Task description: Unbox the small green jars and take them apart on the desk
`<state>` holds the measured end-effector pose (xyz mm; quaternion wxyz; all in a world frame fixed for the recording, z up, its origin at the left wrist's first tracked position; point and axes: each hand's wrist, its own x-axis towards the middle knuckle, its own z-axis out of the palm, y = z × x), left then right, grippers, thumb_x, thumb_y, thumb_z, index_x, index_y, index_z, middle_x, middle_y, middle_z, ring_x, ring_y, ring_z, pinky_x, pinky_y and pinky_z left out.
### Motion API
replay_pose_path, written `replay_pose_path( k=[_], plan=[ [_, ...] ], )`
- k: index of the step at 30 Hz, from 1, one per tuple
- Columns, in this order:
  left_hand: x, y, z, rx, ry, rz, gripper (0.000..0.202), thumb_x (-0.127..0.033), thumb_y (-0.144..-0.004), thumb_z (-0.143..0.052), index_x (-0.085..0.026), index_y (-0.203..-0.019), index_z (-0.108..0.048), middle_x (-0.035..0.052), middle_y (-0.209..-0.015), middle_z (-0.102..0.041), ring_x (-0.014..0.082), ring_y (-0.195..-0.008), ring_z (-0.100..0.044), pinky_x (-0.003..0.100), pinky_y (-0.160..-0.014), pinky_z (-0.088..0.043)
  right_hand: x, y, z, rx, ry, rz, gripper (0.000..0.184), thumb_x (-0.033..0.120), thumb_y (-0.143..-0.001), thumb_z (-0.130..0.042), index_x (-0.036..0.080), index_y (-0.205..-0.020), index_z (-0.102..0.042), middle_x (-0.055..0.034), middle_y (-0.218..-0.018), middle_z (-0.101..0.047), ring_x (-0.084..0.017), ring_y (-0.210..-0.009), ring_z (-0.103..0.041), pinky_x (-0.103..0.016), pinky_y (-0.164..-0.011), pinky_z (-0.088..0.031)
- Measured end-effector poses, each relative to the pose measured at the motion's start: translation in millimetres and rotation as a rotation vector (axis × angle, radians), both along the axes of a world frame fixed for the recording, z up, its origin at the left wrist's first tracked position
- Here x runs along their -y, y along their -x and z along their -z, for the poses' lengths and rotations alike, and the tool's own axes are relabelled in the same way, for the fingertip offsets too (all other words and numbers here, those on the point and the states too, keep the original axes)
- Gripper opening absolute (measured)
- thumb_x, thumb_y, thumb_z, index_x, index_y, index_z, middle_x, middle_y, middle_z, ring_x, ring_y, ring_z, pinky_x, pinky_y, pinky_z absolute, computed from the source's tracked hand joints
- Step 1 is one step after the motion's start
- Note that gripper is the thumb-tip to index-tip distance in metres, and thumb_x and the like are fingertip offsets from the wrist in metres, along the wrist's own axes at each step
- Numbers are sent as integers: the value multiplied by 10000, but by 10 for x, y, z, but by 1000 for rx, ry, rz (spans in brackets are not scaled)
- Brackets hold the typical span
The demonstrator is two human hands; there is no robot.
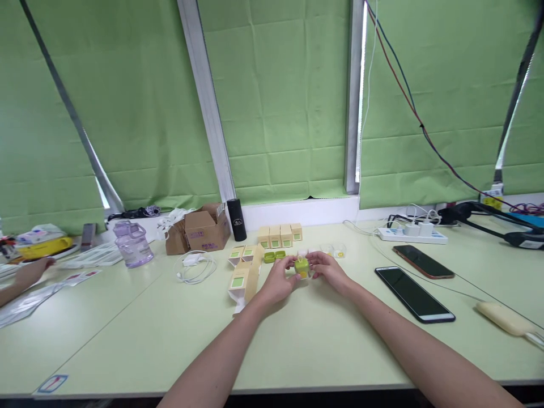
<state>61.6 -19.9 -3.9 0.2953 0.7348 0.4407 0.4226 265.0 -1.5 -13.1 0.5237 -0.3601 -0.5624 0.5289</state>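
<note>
A small green case (301,265) with a loop on top and a yellow lower part is held between my two hands, just above the table. My left hand (278,281) has its fingers closed on the left side of the case. On the other side, the fingers of my right hand (329,271) are pinched against it. Beyond my left hand lie small green open trays (274,257). Clear little containers with yellow bits (339,251) are behind my right hand. Beige cartons with green windows (238,282) stand left of my left hand, and more small cartons (275,237) form a row behind.
A cardboard box (206,228), black bottle (237,220), purple jug (132,245) and white charger cable (195,266) are to the left. Two phones (414,293), a power strip (412,233) and a cream power bank (505,318) lie right. Another person's hand (32,275) is far left.
</note>
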Motion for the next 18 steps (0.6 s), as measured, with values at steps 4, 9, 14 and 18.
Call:
replay_pose_path(
  k=[4,9,14,18],
  plan=[
    [21,-20,-38,48,-31,-27,490,-232,-820,-740,-169,-1292,-628,164,-1297,-637,275,-1178,-611,424,-1040,-460,66,26,-38,-78,-8,-72,401,224,-618,-718,193,-1016,-677,-76,-1008,-729,-218,-865,-654,-331,-693,-516],
    [29,-34,-67,68,-50,-63,496,-337,-830,-753,-183,-1288,-645,148,-1242,-668,270,-1137,-626,406,-1006,-463,118,77,-44,-167,-5,-105,417,280,-636,-815,200,-1024,-685,-73,-1039,-709,-223,-891,-655,-341,-725,-510],
    [17,-44,-60,48,-61,-94,483,-410,-850,-718,-175,-1269,-672,140,-1181,-694,272,-1096,-633,386,-933,-479,123,106,-34,-242,46,-115,462,303,-611,-880,210,-1007,-661,-64,-956,-712,-236,-877,-675,-352,-733,-515],
    [-24,-25,-36,106,-60,-69,404,-398,-905,-635,-186,-1244,-691,126,-1180,-720,261,-1064,-650,365,-874,-492,126,90,-51,-335,108,-148,457,321,-653,-869,226,-1018,-610,-67,-913,-743,-260,-822,-728,-397,-754,-525]
  ],
)
